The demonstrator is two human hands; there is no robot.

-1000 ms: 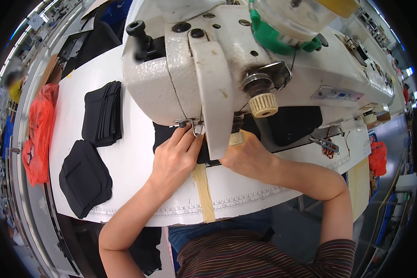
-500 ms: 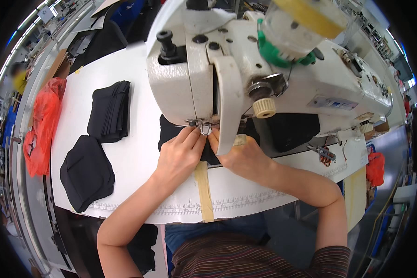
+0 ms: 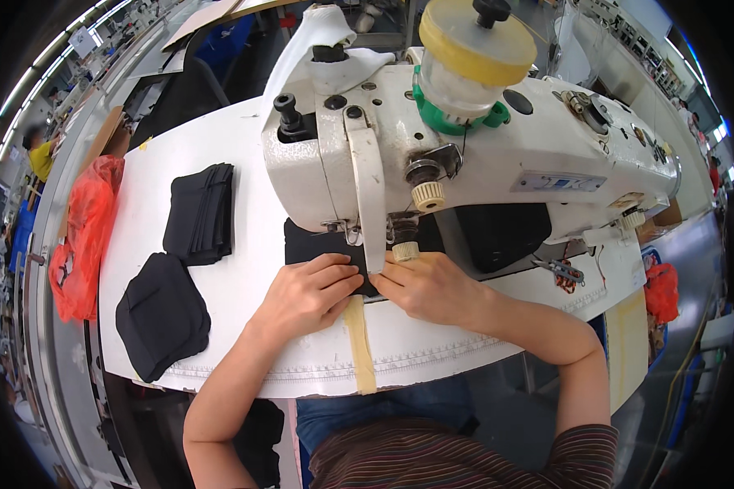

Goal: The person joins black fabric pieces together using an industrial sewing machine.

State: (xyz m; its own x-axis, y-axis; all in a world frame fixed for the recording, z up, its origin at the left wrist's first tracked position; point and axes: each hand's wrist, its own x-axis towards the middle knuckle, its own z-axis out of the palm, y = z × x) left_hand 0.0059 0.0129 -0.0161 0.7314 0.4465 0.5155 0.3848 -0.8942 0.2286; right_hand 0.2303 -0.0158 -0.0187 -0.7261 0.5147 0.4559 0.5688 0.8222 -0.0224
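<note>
A black fabric piece [image 3: 306, 244] lies flat under the needle area of a white sewing machine [image 3: 306, 183]. My left hand [image 3: 308, 292] is at its near edge, left of the needle, with fingers bent and pressed together on the cloth. Close beside it, right of the needle, my right hand [image 3: 432, 287] pinches the same near edge, its fingertips partly behind the machine's white lever [image 3: 369, 204]. On the left of the white table, a stack of folded black fabric pieces [image 3: 200, 213] touches a second pile of black pieces [image 3: 163, 314].
A red plastic bag [image 3: 88, 236] hangs along the table's left edge. More black fabric [image 3: 501, 236] lies under the machine arm. Small thread snips [image 3: 559, 269] rest on the right. Yellow tape [image 3: 357, 346] and a printed ruler strip run near the front edge.
Both hands have drawn back toward me from the needle, the left one more. The fabric's near edge now lies between them. My view has shifted, showing more of the machine's top.
</note>
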